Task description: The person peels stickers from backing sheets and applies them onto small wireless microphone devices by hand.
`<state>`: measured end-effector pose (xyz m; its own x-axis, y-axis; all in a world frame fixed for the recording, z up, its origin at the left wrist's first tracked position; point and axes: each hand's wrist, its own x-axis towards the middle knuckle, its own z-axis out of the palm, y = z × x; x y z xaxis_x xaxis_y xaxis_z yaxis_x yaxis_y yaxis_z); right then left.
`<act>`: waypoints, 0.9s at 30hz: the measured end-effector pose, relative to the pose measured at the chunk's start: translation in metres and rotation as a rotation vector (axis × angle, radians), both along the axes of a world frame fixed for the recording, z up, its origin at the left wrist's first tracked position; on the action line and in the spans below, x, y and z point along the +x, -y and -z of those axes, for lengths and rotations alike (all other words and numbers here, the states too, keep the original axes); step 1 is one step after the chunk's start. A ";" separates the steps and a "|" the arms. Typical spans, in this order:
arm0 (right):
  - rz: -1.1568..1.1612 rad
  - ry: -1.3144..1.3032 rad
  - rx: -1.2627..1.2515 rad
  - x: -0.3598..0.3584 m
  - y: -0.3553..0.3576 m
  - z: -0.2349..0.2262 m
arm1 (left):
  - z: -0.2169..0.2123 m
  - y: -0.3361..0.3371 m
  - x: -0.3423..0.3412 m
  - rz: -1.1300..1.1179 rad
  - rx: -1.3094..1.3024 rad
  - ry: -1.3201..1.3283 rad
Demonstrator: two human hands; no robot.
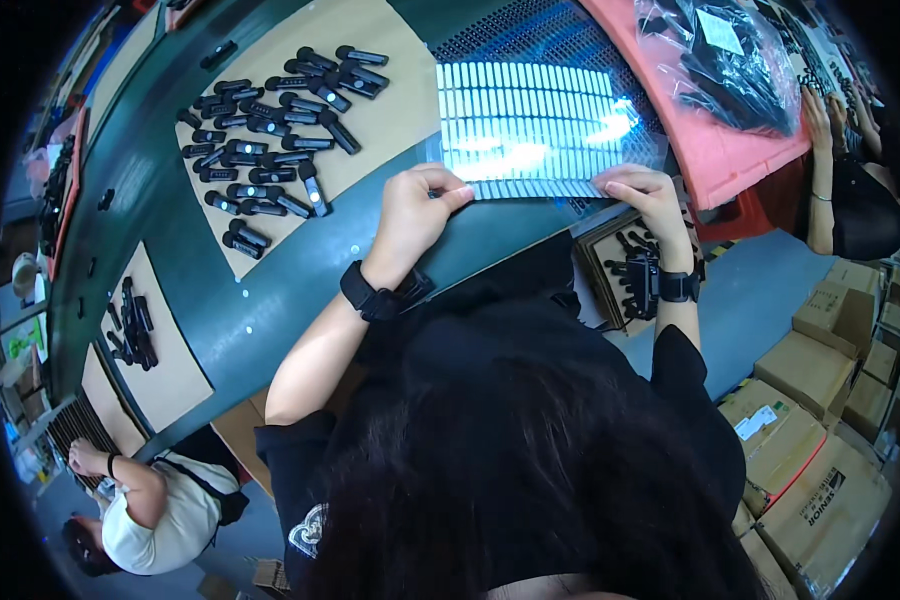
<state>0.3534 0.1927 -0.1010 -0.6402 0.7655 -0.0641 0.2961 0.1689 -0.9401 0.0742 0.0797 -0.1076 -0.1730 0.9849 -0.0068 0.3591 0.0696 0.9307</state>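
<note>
A glossy sheet of stickers [530,125], with rows of narrow pale strips, lies at the table's near edge and reflects bright light. My left hand [422,212] pinches its near left corner between thumb and fingers. At the near right corner, my right hand [650,200] grips the same sheet. The near edge is bent up slightly between both hands. To the left, many small black microphones [270,175] with rounded dark heads are spread over a tan cardboard sheet [400,60].
A pink bin [715,180] with a plastic-bagged black item [730,75] stands at the right. Below my right wrist, a box [610,290] holds more black pieces. Cardboard cartons [810,370] are stacked at the lower right. Co-workers sit at the lower left [155,520] and far right [850,190].
</note>
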 end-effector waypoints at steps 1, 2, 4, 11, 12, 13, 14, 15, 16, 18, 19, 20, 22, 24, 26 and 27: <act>-0.003 0.009 0.020 -0.001 0.000 -0.001 | 0.002 0.001 0.000 -0.008 0.020 0.017; -0.004 0.010 0.012 -0.002 0.001 -0.001 | 0.003 0.001 0.001 -0.009 0.012 0.018; 0.054 0.030 -0.043 -0.002 0.002 -0.002 | 0.006 0.000 0.004 -0.055 -0.009 -0.002; 0.109 -0.003 -0.112 -0.002 0.007 0.002 | 0.003 -0.004 0.005 -0.091 -0.120 -0.095; 0.126 -0.010 -0.144 -0.003 0.006 0.001 | 0.002 -0.007 0.004 -0.096 -0.169 -0.109; 0.143 -0.018 -0.176 -0.004 0.006 0.001 | 0.002 -0.010 0.004 -0.101 -0.217 -0.124; 0.147 -0.017 -0.183 -0.004 0.007 0.001 | 0.003 -0.013 0.004 -0.097 -0.223 -0.124; 0.173 -0.039 -0.221 -0.006 0.006 0.001 | 0.002 -0.017 0.003 -0.087 -0.221 -0.135; 0.198 -0.062 -0.260 -0.007 0.005 0.001 | 0.002 -0.020 0.002 -0.078 -0.218 -0.146; 0.220 -0.086 -0.304 -0.008 0.004 0.002 | 0.003 -0.021 0.004 -0.071 -0.221 -0.159; 0.227 -0.076 -0.313 -0.007 0.005 0.001 | 0.003 -0.019 0.006 -0.072 -0.198 -0.164; 0.239 -0.065 -0.323 -0.005 0.007 0.002 | 0.004 -0.017 0.009 -0.068 -0.175 -0.168; 0.251 -0.053 -0.338 -0.004 0.009 0.004 | 0.003 -0.015 0.010 -0.063 -0.158 -0.172; 0.266 -0.013 -0.261 -0.006 0.012 0.008 | -0.001 -0.013 0.008 -0.011 -0.189 -0.232; 0.274 0.007 -0.230 -0.007 0.016 0.011 | -0.002 -0.008 0.006 0.017 -0.211 -0.263; 0.301 0.005 -0.214 -0.007 0.018 0.012 | -0.001 -0.005 0.006 0.020 -0.194 -0.254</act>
